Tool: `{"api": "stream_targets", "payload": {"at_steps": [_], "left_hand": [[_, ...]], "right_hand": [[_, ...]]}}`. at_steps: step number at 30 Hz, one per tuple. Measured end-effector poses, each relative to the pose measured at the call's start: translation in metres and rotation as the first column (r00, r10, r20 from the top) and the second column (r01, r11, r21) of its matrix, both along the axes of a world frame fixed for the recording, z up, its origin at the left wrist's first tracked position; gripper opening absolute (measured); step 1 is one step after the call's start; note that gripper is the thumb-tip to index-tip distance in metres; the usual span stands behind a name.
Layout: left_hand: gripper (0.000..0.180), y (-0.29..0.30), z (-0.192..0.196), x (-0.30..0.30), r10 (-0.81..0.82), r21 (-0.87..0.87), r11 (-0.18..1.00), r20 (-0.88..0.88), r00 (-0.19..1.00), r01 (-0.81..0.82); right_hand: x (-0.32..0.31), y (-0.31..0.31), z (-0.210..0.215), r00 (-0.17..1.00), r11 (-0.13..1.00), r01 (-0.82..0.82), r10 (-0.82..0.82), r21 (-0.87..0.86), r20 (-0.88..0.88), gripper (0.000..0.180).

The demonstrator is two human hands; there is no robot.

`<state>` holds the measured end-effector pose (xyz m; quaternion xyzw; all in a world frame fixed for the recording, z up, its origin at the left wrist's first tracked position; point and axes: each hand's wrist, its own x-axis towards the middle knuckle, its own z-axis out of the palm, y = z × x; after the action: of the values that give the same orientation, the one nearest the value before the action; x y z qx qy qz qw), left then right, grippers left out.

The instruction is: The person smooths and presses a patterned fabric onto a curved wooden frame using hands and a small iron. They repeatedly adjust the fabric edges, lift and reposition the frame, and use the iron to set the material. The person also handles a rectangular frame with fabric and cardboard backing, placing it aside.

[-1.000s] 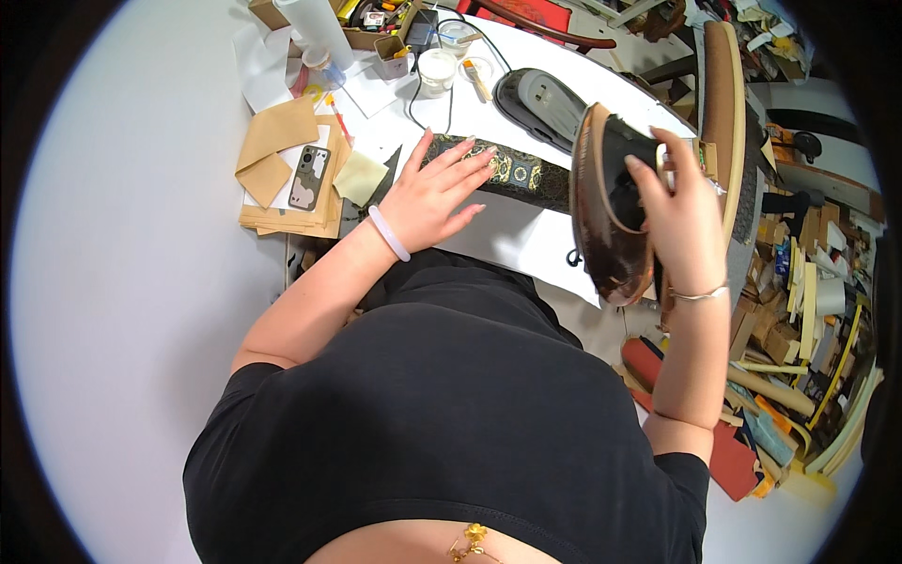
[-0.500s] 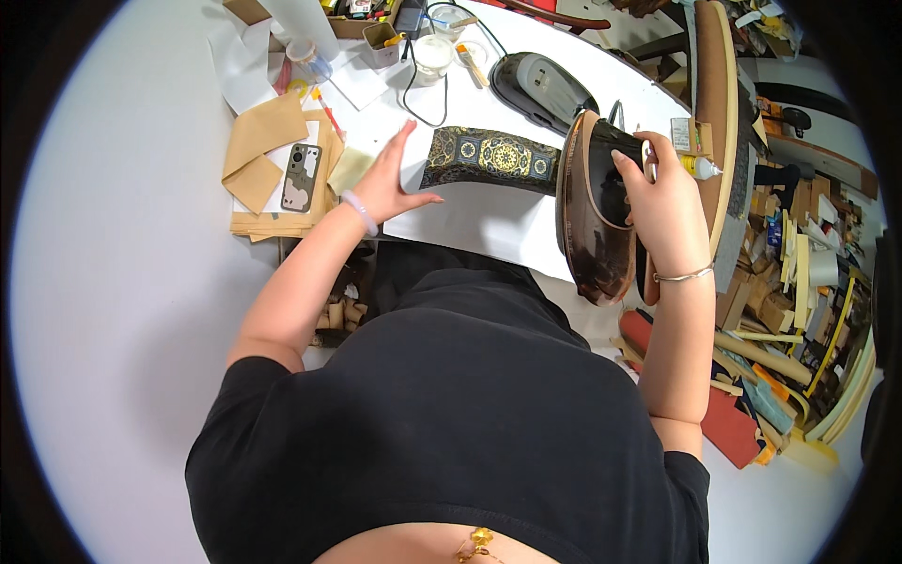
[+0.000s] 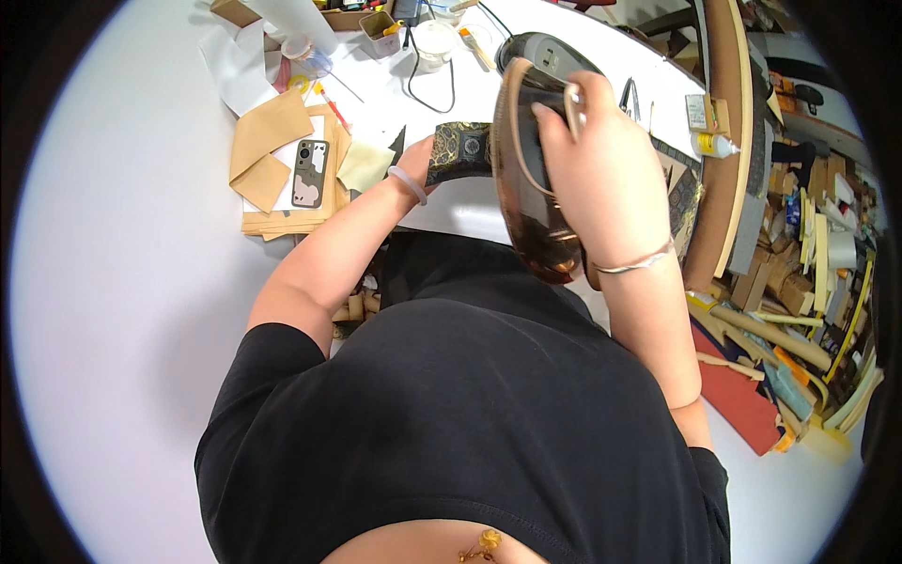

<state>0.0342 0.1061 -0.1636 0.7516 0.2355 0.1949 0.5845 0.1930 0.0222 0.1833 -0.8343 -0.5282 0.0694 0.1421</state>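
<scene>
My right hand (image 3: 601, 169) grips a glossy brown shoe (image 3: 537, 211) with a black inner part, tilted with its toe toward me. My thumb lies across the dark part, and a pale ring-like edge shows by my fingers. At the left end of a black and gold patterned strip (image 3: 460, 150) is my left hand (image 3: 415, 158). Its fingers are hidden behind the strip, so their grip cannot be made out. The shoe covers the strip's right part. Behind the shoe lies a black and grey shoe-shaped piece (image 3: 550, 54) on the white table (image 3: 465, 211).
Brown paper pieces (image 3: 258, 141) and a phone (image 3: 310, 174) lie at the left. Farther back are a white tub (image 3: 433, 45), a brush (image 3: 476, 49) and a black cable (image 3: 453, 89). A bottle (image 3: 716, 146) stands beside a board edge at the right. Scrap material (image 3: 799, 282) is piled beyond.
The shoe in my right hand has moved left and away from me, over the strip. My left hand, open beside the strip before, has moved right against its end.
</scene>
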Motion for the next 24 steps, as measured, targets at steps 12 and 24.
{"api": "stream_targets", "payload": {"at_steps": [12,24], "left_hand": [[0.029,0.001,-0.042,0.005,0.085,-0.163,0.984,0.076,0.993,-0.072],[0.027,0.006,-0.078,0.003,0.098,-0.093,0.991,0.025,0.995,-0.095]], "right_hand": [[0.025,-0.022,-0.001,0.988,0.983,0.151,-0.151,-0.107,0.011,0.041],[0.110,-0.069,0.000,0.917,0.909,0.398,-0.390,-0.122,0.084,0.050]]}}
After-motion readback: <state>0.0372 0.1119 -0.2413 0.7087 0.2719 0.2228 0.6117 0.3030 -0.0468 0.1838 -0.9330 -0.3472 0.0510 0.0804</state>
